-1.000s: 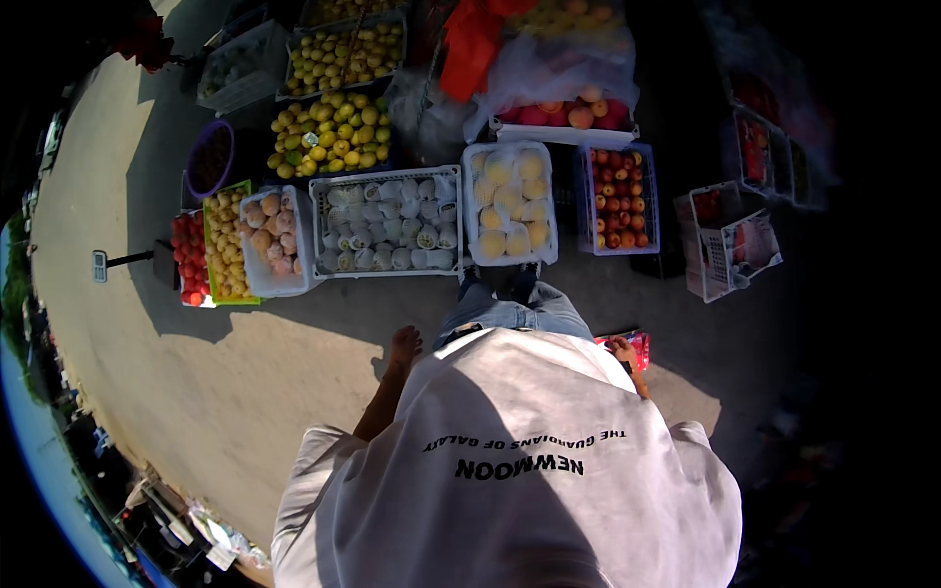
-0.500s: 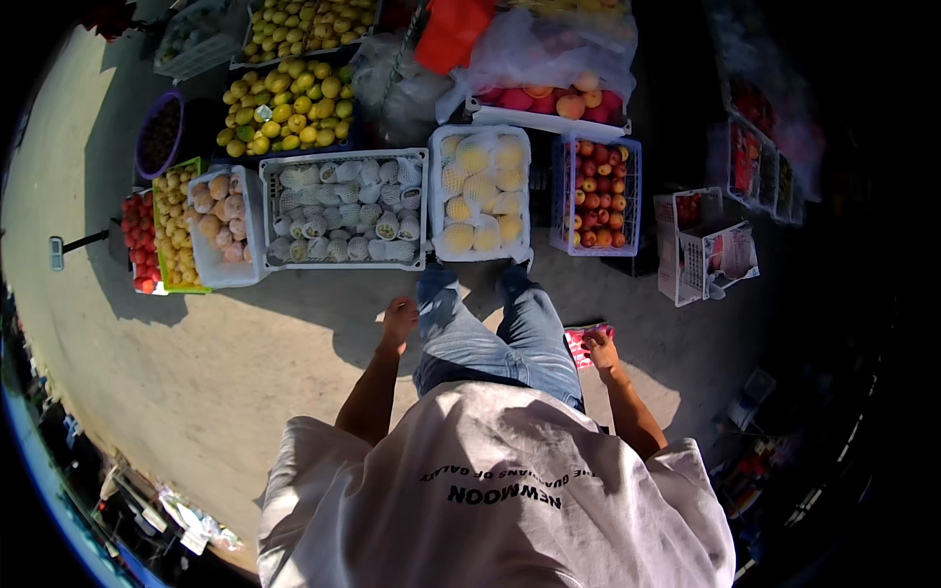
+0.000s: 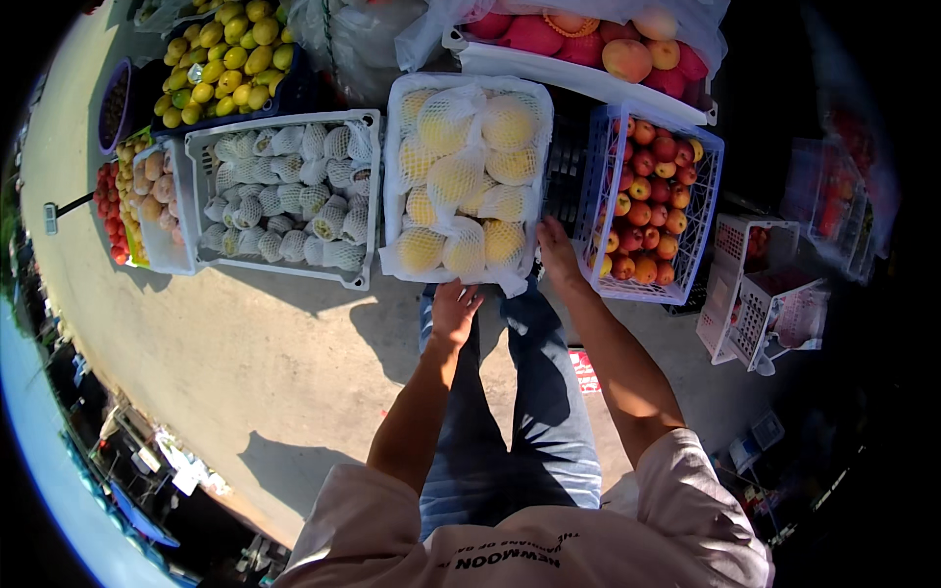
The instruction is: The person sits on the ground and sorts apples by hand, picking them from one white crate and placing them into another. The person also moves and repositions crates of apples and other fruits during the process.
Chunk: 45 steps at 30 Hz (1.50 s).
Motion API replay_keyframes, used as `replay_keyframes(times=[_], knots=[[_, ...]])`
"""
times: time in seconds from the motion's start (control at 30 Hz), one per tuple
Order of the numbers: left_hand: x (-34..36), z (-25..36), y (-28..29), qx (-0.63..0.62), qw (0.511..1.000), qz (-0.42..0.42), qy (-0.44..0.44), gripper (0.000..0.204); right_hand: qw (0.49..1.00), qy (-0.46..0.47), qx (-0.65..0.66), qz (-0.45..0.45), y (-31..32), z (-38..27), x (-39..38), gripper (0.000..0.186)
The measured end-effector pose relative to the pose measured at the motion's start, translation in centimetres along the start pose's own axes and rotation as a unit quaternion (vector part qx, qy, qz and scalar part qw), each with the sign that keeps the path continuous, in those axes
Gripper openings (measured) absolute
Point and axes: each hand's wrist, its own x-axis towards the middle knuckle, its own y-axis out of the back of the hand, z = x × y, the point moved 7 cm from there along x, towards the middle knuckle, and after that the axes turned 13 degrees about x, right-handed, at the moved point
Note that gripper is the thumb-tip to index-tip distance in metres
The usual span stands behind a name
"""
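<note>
A white box (image 3: 394, 220) of large round yellow fruits (image 3: 456, 186) in white foam nets lies in front of me, lined with thin plastic. At its near edge is my left hand (image 3: 454, 314), its fingers stretched toward the rim and the fingertips touching or almost touching it. My right hand (image 3: 558, 257) reaches along the box's right side near the front corner, fingers extended. Whether those fingers press on the wall I cannot tell. Neither hand visibly grips anything.
Left of the box stands a grey crate (image 3: 284, 267) of net-wrapped fruits. On the right is a lilac crate (image 3: 639, 292) of red apples. Behind are yellow fruits (image 3: 225, 64) and a white box (image 3: 588, 86) of peach-like fruits. White baskets (image 3: 725, 284) stand farther right.
Both hands have moved forward from beside my legs to the box of yellow fruits. My view has come closer, so the crates look larger.
</note>
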Motion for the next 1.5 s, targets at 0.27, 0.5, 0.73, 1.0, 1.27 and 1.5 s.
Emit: replay_keyframes(times=[0.27, 0.5, 0.73, 1.0, 1.27, 1.5], knots=[[0.2, 2.1, -2.9, -0.030, 0.995, 0.064, -0.065, 0.028, 0.993, 0.072, 0.054, 0.075, -1.4, -1.2, 1.8, 0.039], [-1.6, 3.0, -3.6, -0.006, 0.988, 0.119, -0.099, 0.036, 0.990, 0.115, 0.024, 0.078, -1.1, -1.5, 0.9, 0.035], [-2.3, 5.6, -2.0, 0.060, 0.983, 0.114, -0.133, 0.032, 0.992, 0.106, -0.042, 0.046, -2.6, -4.1, -2.1, 0.031], [-2.4, 6.4, 0.7, 0.076, 0.989, 0.092, -0.087, 0.041, 0.996, 0.081, -0.010, 0.049, -2.2, -2.2, -1.2, 0.023], [-5.5, 18.3, 11.4, -0.109, 0.942, 0.223, -0.225, 0.057, 0.983, -0.132, 0.112, 0.055, -2.4, -2.8, 0.7, 0.051], [-0.2, 22.5, 12.3, -0.091, 0.916, 0.222, -0.321, 0.050, 0.976, -0.185, 0.108, 0.025, -2.4, -2.6, 0.7, 0.050]])
